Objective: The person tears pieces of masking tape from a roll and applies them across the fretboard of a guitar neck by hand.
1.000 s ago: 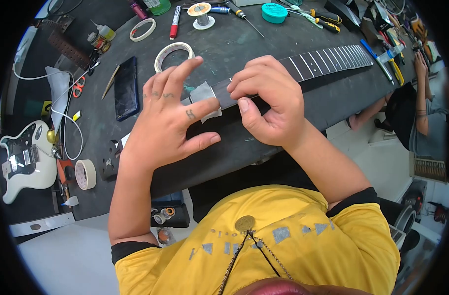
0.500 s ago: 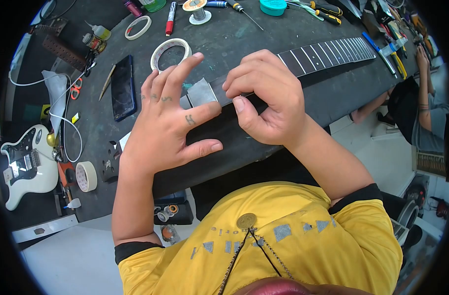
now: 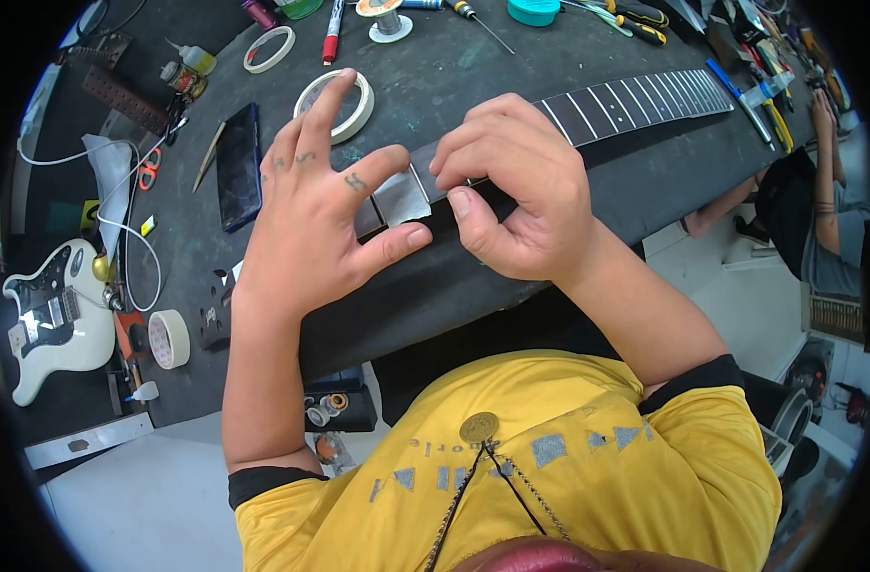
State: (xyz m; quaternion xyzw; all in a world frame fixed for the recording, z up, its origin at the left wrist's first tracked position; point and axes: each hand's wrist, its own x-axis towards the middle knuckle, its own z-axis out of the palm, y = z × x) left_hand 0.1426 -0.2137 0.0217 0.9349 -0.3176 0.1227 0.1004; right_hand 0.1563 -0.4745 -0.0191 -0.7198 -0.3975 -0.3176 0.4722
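A guitar neck (image 3: 602, 107) with a dark fretboard and metal frets lies slantwise across the bench, its headstock (image 3: 216, 315) partly hidden beyond my left wrist. A small grey, sheet-like piece (image 3: 404, 202) lies across the fretboard between my hands; I cannot tell its material. My left hand (image 3: 316, 214) is open, fingers spread, with index finger and thumb on either side of the grey piece. Over the neck just to the right, my right hand (image 3: 521, 186) is curled, thumb and fingertips close together. Whatever they may pinch is hidden.
Masking tape rolls (image 3: 363, 112), a phone (image 3: 239, 167), a solder spool (image 3: 387, 27) and a red-capped marker (image 3: 332, 38) lie around the neck. A white guitar body (image 3: 68, 315) is at left. Tools line the far right, where another person (image 3: 826, 205) sits.
My left index finger has lifted away from the near side of the grey piece toward its far edge, exposing more of it. My right hand has barely moved.
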